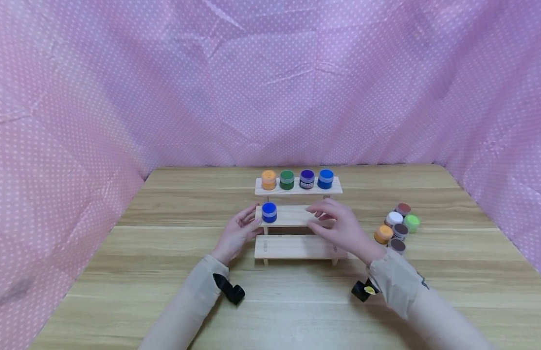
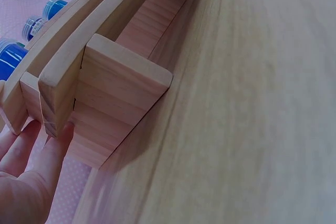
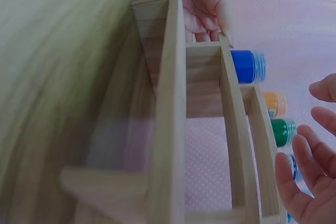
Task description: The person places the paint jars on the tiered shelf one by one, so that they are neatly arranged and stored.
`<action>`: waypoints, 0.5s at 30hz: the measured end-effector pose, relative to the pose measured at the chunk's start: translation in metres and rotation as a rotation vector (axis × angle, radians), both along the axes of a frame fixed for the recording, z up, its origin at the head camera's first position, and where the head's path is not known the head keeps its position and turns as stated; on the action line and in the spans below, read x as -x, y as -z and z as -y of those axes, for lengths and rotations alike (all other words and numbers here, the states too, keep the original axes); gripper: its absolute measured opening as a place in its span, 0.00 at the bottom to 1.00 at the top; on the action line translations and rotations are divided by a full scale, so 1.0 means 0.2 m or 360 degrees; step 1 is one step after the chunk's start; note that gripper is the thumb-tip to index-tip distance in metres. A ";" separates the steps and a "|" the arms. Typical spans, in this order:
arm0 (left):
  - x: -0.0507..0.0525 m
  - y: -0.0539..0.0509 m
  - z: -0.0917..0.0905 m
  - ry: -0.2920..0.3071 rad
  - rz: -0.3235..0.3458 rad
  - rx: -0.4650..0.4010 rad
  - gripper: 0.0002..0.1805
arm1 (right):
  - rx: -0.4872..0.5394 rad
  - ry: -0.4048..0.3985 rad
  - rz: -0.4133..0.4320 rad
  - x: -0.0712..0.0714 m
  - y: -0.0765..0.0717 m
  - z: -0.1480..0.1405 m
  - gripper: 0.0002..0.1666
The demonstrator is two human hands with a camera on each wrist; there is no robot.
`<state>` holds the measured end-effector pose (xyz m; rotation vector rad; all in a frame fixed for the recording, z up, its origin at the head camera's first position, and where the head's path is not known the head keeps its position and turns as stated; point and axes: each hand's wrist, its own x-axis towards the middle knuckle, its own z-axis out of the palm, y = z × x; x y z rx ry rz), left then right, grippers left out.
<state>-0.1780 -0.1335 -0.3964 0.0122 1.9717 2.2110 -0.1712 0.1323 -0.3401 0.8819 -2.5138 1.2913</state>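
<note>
A three-step wooden rack (image 1: pixel 301 248) stands on the table. My left hand (image 1: pixel 233 238) grips the left end of its middle step, thumb on the upper side and fingers beneath, as the right wrist view also shows. Close to that thumb, a dark blue paint jar (image 1: pixel 269 213) sits at the left of the middle step. Over the right part of this step hovers my right hand (image 1: pixel 340 226), fingers spread and loosely bent, holding nothing. Along the top step stand an orange jar (image 1: pixel 268 180), a green jar (image 1: pixel 286 180), a purple jar (image 1: pixel 307 179) and a blue jar (image 1: pixel 325 179).
Right of the rack, several jars are clustered on the table: a white-lidded jar (image 1: pixel 393 218), a light green jar (image 1: pixel 411 223), an orange jar (image 1: pixel 383 234) and brownish ones (image 1: pixel 397 246). A pink dotted cloth (image 1: pixel 270 97) hangs behind the table.
</note>
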 end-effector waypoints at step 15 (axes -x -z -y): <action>0.00 -0.01 0.00 -0.0035 0.0032 0.0030 0.29 | -0.0211 0.0124 -0.0043 -0.07 0.07 -0.23 0.17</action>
